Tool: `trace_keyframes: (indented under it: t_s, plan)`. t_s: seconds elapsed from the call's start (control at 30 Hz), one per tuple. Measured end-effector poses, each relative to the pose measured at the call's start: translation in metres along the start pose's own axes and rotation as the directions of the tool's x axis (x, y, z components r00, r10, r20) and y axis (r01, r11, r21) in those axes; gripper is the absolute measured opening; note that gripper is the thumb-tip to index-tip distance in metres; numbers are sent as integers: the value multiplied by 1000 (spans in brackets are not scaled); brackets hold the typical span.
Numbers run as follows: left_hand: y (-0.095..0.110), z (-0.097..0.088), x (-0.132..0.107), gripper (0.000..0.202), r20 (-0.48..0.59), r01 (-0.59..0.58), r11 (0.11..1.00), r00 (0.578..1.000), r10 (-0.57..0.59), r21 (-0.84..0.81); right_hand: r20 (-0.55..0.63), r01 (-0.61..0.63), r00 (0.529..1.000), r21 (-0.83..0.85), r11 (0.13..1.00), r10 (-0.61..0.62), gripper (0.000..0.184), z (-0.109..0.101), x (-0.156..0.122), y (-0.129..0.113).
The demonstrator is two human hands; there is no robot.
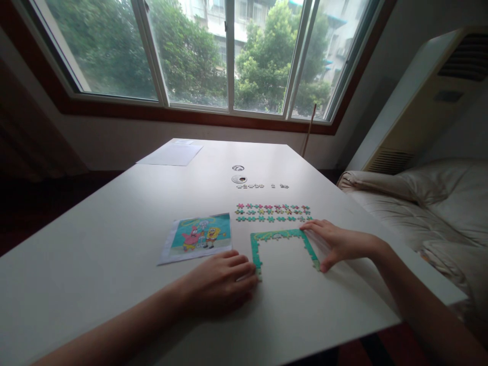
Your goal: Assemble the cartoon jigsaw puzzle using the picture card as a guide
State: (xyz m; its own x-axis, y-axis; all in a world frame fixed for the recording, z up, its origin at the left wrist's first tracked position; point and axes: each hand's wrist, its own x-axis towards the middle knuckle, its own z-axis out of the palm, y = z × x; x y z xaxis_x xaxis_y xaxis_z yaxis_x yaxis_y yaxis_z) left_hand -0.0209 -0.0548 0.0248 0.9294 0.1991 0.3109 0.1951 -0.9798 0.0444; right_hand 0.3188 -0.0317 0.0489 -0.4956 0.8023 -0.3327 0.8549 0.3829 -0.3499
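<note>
A three-sided jigsaw puzzle border (277, 235), green and teal, lies on the white table with its open side towards me. My left hand (229, 278) rests palm down beside the border's left strip, fingers loosely bent and their tips at its lower end. My right hand (337, 245) spans the right strip, fingertips near the top right corner and thumb at the lower end. Both hands are open. Above the border, loose puzzle pieces (271, 219) lie in several rows. A cartoon picture sheet (202, 235) lies left of the border.
Farther back on the white table (95, 259) are a short row of pale pieces (250, 186) and two small round items (239, 179). White paper (170, 154) lies at the far left corner. A padded sofa (450, 203) stands along the right, beyond the table's edge.
</note>
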Motion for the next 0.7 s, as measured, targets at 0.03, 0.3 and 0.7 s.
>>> trace_keyframes:
  t_s: [0.03,0.3,0.7]
  plan:
    - [0,0,0,19,-5,-2,1000,1000,2,-1,3,0,1000,3,1000,0,102,0,0,0]
    - [0,-1,0,16,0,1,1000,1000,-1,1,-8,27,1000,38,999,-27,97,-3,-1,2]
    - [-1,4,-1,16,5,19,1000,1000,-19,-6,-238,-78,966,105,991,101,26,-52,84,55]
